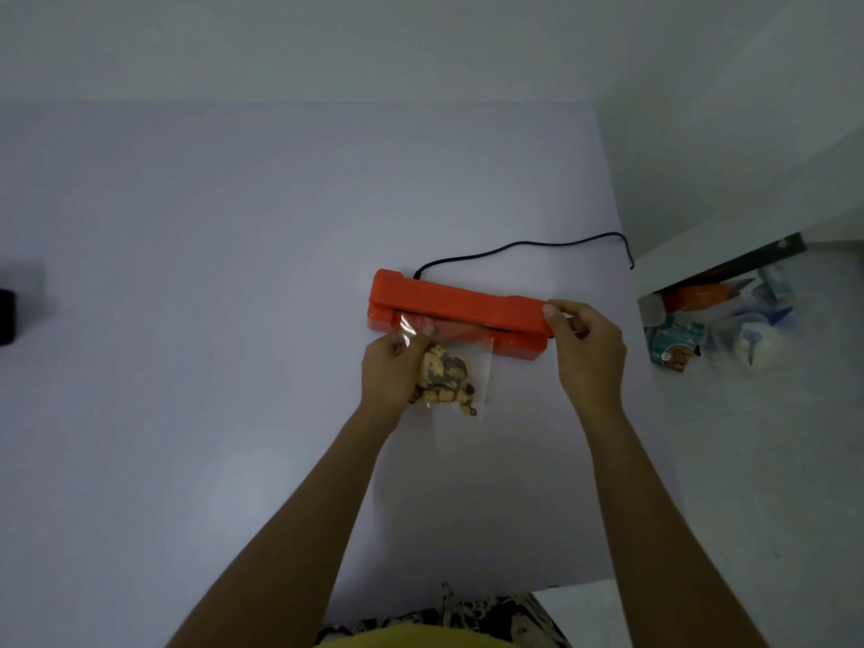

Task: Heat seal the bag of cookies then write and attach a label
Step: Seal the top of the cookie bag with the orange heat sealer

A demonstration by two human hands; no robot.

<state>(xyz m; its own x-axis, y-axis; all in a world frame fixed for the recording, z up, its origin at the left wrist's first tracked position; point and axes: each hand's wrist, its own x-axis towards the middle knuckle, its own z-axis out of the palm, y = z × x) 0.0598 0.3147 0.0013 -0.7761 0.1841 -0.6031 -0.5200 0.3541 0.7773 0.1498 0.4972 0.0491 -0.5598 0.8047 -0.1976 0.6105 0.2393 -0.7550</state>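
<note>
An orange heat sealer [449, 304] lies across the middle of the pale table [210, 320], its lid slightly raised. A clear plastic bag of cookies [451, 371] lies in front of it, with the bag's open top tucked into the sealer's slot. My left hand [388, 367] pinches the bag's upper left part. My right hand [589, 353] grips the sealer's right end, thumb on top of the lid. No label or pen shows.
A black power cord [514, 247] runs from the sealer's back toward the table's right edge. On the floor to the right lie a cookie package [673, 346], an orange object [696, 297] and plastic bags. A dark object [7, 315] sits at the table's left edge.
</note>
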